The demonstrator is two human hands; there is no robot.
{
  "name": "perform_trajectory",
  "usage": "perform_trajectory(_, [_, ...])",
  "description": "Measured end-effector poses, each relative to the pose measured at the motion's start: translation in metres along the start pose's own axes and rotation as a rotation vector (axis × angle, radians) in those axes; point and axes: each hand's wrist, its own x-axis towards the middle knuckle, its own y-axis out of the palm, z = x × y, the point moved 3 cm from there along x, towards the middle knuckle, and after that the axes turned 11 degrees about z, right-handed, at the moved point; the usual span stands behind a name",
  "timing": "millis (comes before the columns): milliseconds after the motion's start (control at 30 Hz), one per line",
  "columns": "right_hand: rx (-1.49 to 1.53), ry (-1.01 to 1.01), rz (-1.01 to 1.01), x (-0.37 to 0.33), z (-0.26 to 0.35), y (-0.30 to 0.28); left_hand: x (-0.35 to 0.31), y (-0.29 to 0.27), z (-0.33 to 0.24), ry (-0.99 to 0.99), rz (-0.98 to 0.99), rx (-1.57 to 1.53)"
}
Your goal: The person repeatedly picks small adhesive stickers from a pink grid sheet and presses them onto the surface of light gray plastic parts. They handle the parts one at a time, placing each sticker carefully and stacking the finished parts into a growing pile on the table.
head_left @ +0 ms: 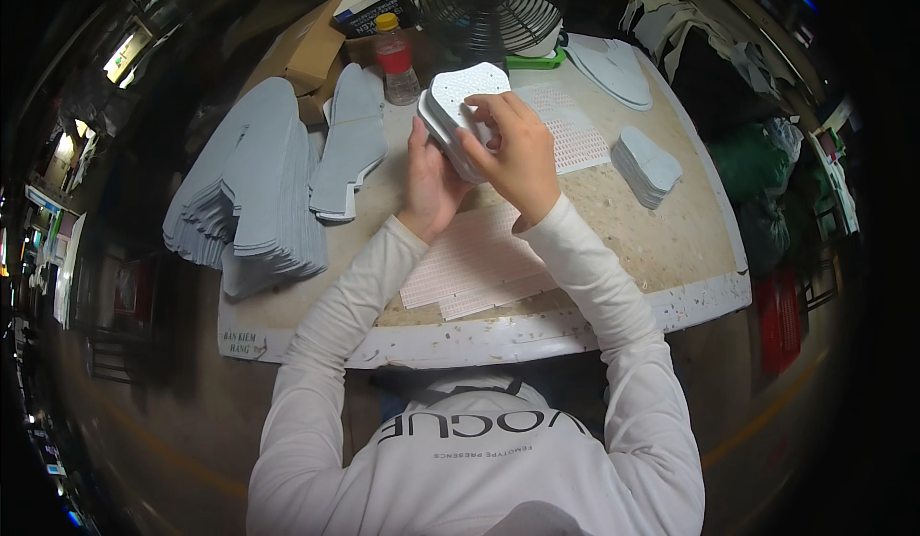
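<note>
Above the table's middle, my left hand (433, 187) cradles a stack of pale shoe-insole pieces (468, 82) from below and the left side. White and dotted, the top piece has a rounded, waisted outline. My right hand (517, 148) is bent over the stack's right side, its fingertips and thumb against the pieces; part of the stack is hidden behind it. Whether a small thing sits between those fingers does not show. Under my wrists lie sheets with rows of small red print (479, 263). Another such sheet (572, 132) is beyond my right hand.
Tall piles of grey insole-shaped cutouts (264, 167) and a banded bundle (350, 148) stand at left. A small stack (648, 165) sits at right, larger cutouts (610, 71) far right. Behind are a bottle (395, 57), a cardboard box (302, 52) and a black fan (484, 4).
</note>
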Motion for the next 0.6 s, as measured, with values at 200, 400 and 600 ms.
perform_trajectory(200, [0.234, 0.174, 0.003, 0.015, -0.021, -0.04, -0.001, -0.017, 0.015, -0.117, -0.097, -0.084])
perform_trajectory(400, [0.823, 0.252, -0.051, 0.015, -0.045, -0.029, 0.003, -0.024, 0.007, -0.124, -0.15, -0.131])
perform_trajectory(600, [0.154, 0.264, 0.013, 0.008, -0.066, 0.0, 0.008, -0.05, -0.023, -0.028, -0.143, 0.605])
